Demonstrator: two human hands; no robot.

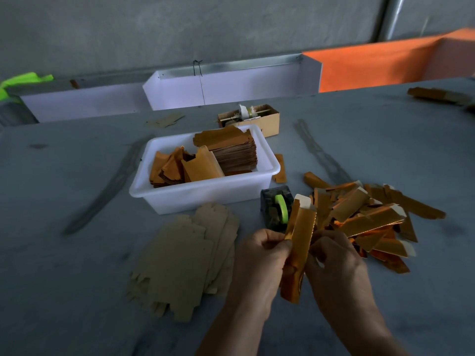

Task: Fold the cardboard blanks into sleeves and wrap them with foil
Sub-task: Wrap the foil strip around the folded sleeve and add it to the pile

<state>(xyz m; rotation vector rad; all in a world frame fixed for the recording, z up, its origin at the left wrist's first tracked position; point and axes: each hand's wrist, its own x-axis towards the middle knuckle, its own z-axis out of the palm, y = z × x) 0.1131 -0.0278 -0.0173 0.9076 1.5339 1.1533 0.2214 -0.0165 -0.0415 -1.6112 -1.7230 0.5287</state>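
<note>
Both hands grip one foil-wrapped sleeve (298,250) at lower centre of frame

Left hand (259,260) pinches its left edge; right hand (334,260) curls round its right side; wrapped pile (370,217) right; flat blanks (185,263) left on counter (77,278); white tub (200,196) behind.

A tape dispenser (277,211) sits beside a white tub (203,196).

Ahead: white tub (205,199) and tape dispenser (276,209) blocked you | left: flat blanks (185,265) | right: sleeve pile (372,217) | bare table (77,291) lay far left.
</note>
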